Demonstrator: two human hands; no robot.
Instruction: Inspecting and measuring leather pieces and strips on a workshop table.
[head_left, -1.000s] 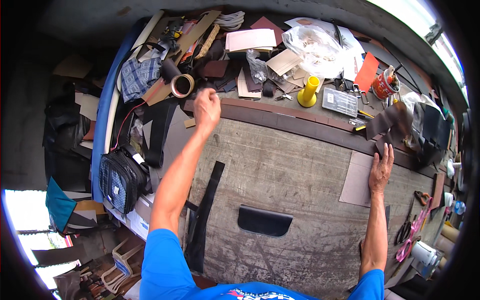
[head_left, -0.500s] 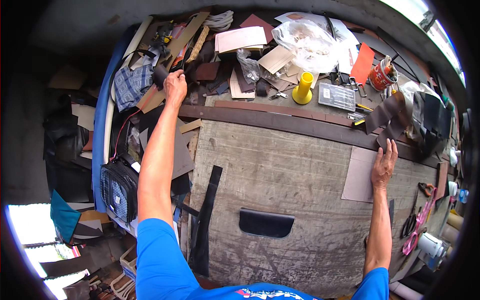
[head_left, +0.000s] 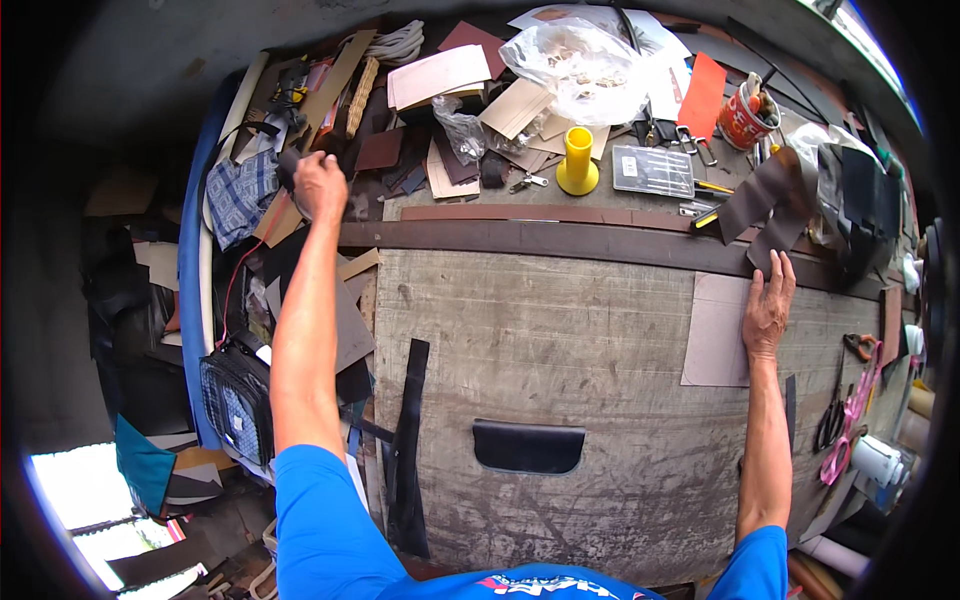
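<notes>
My left hand (head_left: 322, 187) is closed at the far left of the bench, with a piece of dark brown leather (head_left: 287, 167) sticking out past its fingers. Whether that piece belongs to the long dark brown leather strip (head_left: 520, 240) across the bench, I cannot tell. Over at the right, my right hand (head_left: 767, 312) lies flat, fingers stretched. Its fingertips touch or nearly touch the lower end of a curled brown strip (head_left: 790, 195). Beside that palm lies a pinkish-grey rectangular sheet (head_left: 715, 335), partly covered by the hand. A black rounded flap (head_left: 528, 446) rests nearer me.
A yellow funnel-like stand (head_left: 578, 165), a clear tool case (head_left: 652, 170) and a red can (head_left: 748, 112) stand behind the strip. Scraps and a plastic bag (head_left: 580, 70) crowd the back. Black scissors (head_left: 830, 420) lie right; a black strip (head_left: 408, 450) lies left.
My left hand has moved a little left and down with the dark piece. The whole view has shifted slightly; my right hand stays by the curled strip and the sheet.
</notes>
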